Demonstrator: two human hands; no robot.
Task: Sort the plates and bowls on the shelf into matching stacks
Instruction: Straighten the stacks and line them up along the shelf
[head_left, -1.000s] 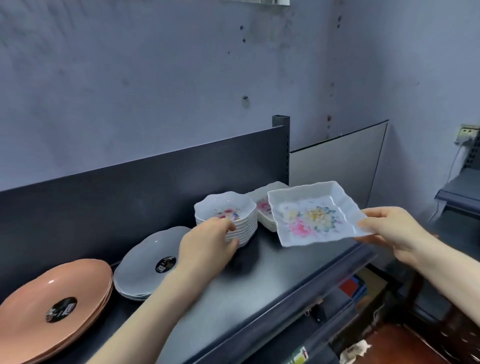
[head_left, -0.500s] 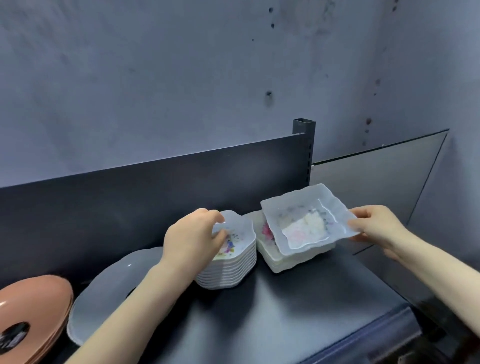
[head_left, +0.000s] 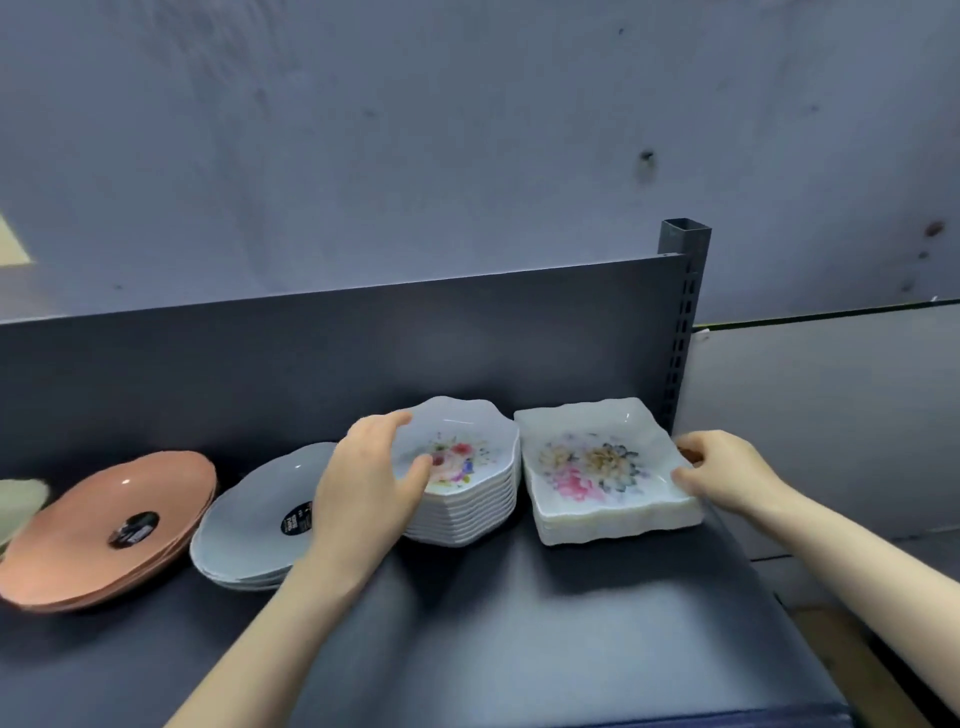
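A stack of white square floral plates (head_left: 597, 467) sits at the right end of the dark shelf (head_left: 519, 623). My right hand (head_left: 722, 470) holds the right edge of its top plate, fingers curled on the rim. Left of it stands a stack of small white scalloped floral bowls (head_left: 467, 483). My left hand (head_left: 369, 483) grips the left rim of the top bowl, thumb inside. Further left lie grey plates (head_left: 260, 519) and terracotta plates (head_left: 104, 530), each with a black label.
A dark back panel (head_left: 311, 364) runs behind the dishes, with a perforated metal upright (head_left: 683, 322) at its right end. A pale dish edge (head_left: 21, 499) shows at the far left. The shelf's front part is bare and its right edge drops off.
The square plate that my right hand held above the stack now lies on top of it. My left hand stays on the bowl stack. The view has moved closer.
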